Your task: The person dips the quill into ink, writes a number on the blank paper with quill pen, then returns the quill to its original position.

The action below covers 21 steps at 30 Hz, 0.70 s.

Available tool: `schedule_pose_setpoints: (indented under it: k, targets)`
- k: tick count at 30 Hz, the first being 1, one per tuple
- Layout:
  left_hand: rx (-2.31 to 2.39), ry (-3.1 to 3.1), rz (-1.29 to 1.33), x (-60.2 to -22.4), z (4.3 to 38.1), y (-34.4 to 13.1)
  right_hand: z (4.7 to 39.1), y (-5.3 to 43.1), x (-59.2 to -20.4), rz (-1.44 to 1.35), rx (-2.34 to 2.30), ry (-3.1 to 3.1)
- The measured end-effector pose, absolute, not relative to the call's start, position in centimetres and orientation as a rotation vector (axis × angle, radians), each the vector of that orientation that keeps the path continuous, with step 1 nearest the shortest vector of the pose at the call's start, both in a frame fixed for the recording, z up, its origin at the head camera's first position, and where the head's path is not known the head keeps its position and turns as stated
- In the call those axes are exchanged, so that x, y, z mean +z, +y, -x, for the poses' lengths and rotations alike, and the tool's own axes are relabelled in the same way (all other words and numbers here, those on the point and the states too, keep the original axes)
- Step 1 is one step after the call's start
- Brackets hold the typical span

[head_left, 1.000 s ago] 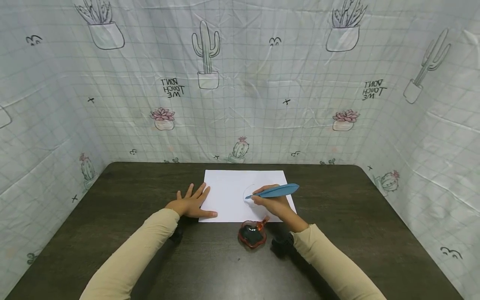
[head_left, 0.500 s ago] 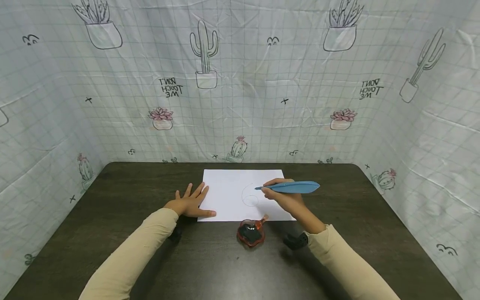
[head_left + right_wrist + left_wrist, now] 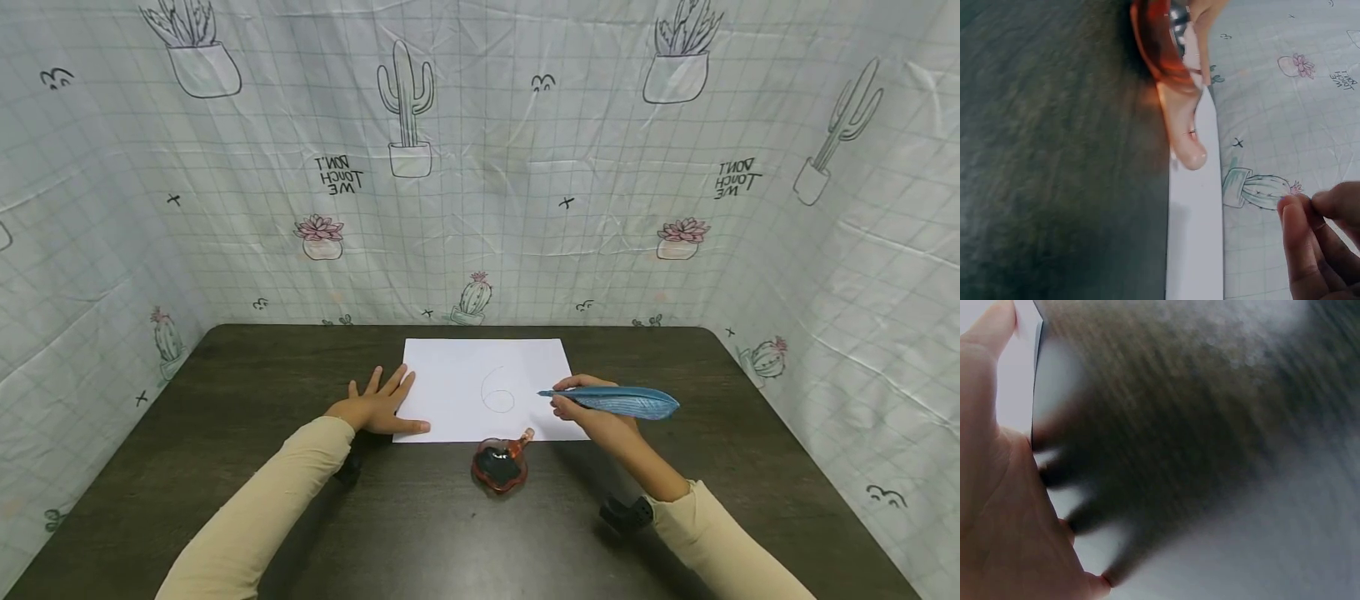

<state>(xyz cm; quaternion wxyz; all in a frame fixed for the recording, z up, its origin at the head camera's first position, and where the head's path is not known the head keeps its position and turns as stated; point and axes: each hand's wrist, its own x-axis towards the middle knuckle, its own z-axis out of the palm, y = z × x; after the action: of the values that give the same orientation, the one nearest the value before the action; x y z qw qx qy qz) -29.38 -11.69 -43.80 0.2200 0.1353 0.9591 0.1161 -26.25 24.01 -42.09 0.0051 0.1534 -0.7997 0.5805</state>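
In the head view, a white sheet of paper (image 3: 442, 375) lies on the dark table and bears a thin drawn figure like a 6 (image 3: 483, 392). My left hand (image 3: 377, 411) rests with spread fingers on the sheet's left edge, its thumb lying over the paper. My right hand (image 3: 603, 427) pinches a blue feather quill pen (image 3: 637, 403) near its tip, over the paper's right part. The right wrist view shows that hand's fingertips (image 3: 1294, 212) pressed together, the quill out of sight. A reddish, clear inkwell (image 3: 500, 468) with dark ink stands just before the paper's front edge.
The dark wooden table (image 3: 420, 542) runs up to a pale grid-patterned cloth (image 3: 510, 225) printed with cacti, which hangs at the back and both sides. A dark wrist device (image 3: 626, 514) sits at the right wrist.
My right hand has carried the quill pen rightward across the paper, off the drawn line. The loop of the 6-shaped figure has been closed. The left hand stays in place on the sheet.
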Motion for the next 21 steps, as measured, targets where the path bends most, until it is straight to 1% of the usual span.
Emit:
schedule_pose_setpoints:
  k: [5,10,16,18,21]
  targets:
    - [0.302,2.646,-0.366,-44.6,30.0,-11.9,25.2,24.2,-42.1,-0.626,1.677,-2.456]
    - [0.303,2.667,-0.372,-46.4,31.1,-12.5,24.7,24.1,-42.4,-0.636,1.673,-2.449]
    - [0.316,2.672,-0.368,-47.0,31.5,-12.7,25.7,24.8,-43.7,-0.653,2.088,-2.383]
    - [0.315,2.671,-0.368,-46.9,31.4,-12.6,25.9,24.9,-43.8,-0.617,2.264,-2.357]
    - [0.299,2.662,-0.363,-46.4,31.2,-12.4,26.0,24.9,-43.7,-0.567,2.391,-2.395]
